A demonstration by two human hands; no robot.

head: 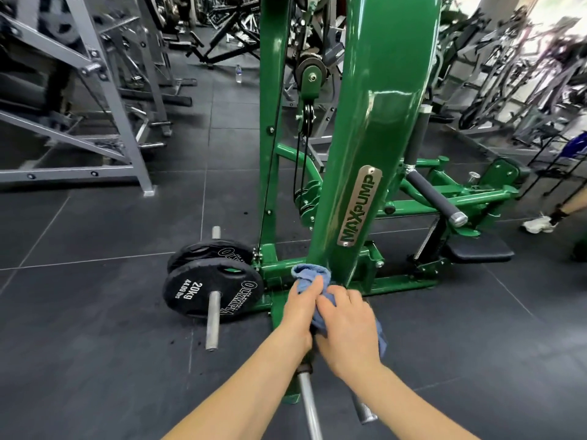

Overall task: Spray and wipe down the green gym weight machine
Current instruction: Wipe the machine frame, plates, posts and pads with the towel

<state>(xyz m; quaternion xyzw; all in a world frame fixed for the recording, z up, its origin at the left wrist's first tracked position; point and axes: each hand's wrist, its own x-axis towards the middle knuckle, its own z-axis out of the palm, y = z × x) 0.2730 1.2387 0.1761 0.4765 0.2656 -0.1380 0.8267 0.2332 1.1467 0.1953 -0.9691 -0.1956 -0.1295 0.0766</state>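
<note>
The green weight machine [374, 100] rises in the middle of the head view, with a metal brand plate on its slanted column. A blue cloth [308, 274] is bunched at the foot of that column, against the base frame. My left hand [301, 309] grips the cloth from the left. My right hand [347, 331] lies over the cloth's lower part, fingers curled into it. Both hands are side by side and touching. No spray bottle is in view.
Two black 20 kg plates [212, 290] sit on a steel peg left of the base. A chrome bar [306, 404] runs under my wrists. Grey racks [95, 106] stand at left, a water bottle [238, 73] stands on the floor behind, and a person's foot [540, 223] shows at right.
</note>
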